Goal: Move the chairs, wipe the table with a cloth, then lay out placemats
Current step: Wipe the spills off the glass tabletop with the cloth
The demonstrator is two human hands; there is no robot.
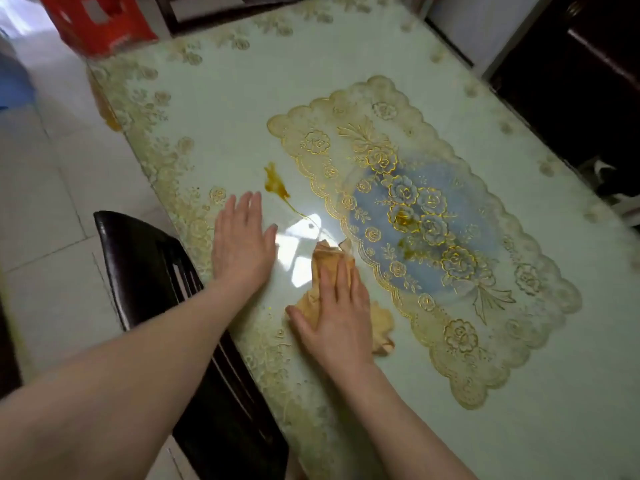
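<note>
Floor [45, 188]: pale tiles, thin grout lines, left of the table [277, 81]. Red plastic stool [100, 22] stands on it by the table's far-left corner. Blue object [14, 84] at left edge, too blurred to identify. White wall [485, 26] top right, dark wooden furniture [588, 81] beside it. Bright reflected light patch [298, 251] on the glossy table surface.

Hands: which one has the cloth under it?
The right hand. It presses flat on the crumpled tan cloth, beside the placemat. The left hand lies flat on the bare table, with no cloth under it.
</note>
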